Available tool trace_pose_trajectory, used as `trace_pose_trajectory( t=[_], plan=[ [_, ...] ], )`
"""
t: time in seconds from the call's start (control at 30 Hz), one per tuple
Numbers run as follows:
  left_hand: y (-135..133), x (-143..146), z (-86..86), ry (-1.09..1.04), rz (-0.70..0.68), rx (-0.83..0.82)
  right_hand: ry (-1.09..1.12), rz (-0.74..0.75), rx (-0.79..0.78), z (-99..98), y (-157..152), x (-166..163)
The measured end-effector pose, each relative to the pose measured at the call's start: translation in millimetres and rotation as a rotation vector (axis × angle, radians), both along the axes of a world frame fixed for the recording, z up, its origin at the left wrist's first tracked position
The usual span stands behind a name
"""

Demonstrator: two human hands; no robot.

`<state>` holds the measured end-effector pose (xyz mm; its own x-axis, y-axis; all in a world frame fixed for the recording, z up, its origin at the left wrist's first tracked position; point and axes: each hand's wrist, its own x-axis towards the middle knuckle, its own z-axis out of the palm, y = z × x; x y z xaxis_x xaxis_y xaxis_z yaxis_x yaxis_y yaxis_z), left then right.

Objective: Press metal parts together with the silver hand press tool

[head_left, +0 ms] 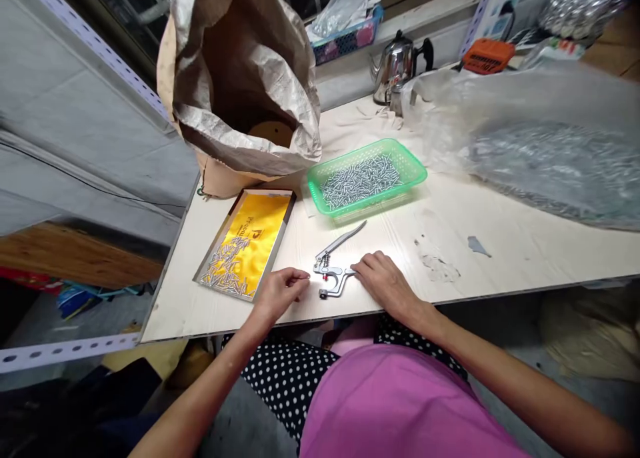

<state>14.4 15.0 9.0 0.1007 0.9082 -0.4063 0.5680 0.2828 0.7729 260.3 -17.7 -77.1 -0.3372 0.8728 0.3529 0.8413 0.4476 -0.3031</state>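
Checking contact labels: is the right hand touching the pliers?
Touching. The head view shows the right hand with its fingertips laid over the lower handle of the pliers, which lie on the table.

A pale wood-grain counter (500, 245) is catching bright light across its top, while a grey panel (75, 131) edged by a perforated metal rail (90, 41) is slanting along its left side, a white ledge (435, 11) is running behind it, and grey floor (520, 359) is showing underneath.
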Motion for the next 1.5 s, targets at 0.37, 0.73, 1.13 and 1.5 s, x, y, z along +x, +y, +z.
trace_pose_trajectory(
  t=[0.37, 0.73, 1.13, 1.5],
  plan=[
    [1.2, 23.9, -31.7, -0.139, 0.092, -0.204, 0.011, -0.008, -0.039, 3.2, -0.2, 0.6],
    [3.1, 27.6, -33.1, -0.091, 0.043, -0.230, -0.031, -0.028, -0.040, 4.2, 0.0, 0.4],
    [12.6, 32.5, -23.6, 0.062, -0.090, -0.339, -0.011, -0.025, -0.047, 5.5, -1.4, 0.0],
    [3.1, 30.1, -26.1, 0.057, -0.057, -0.355, -0.041, 0.178, -0.147, 21.7, 33.7, 26.4]
  ],
)
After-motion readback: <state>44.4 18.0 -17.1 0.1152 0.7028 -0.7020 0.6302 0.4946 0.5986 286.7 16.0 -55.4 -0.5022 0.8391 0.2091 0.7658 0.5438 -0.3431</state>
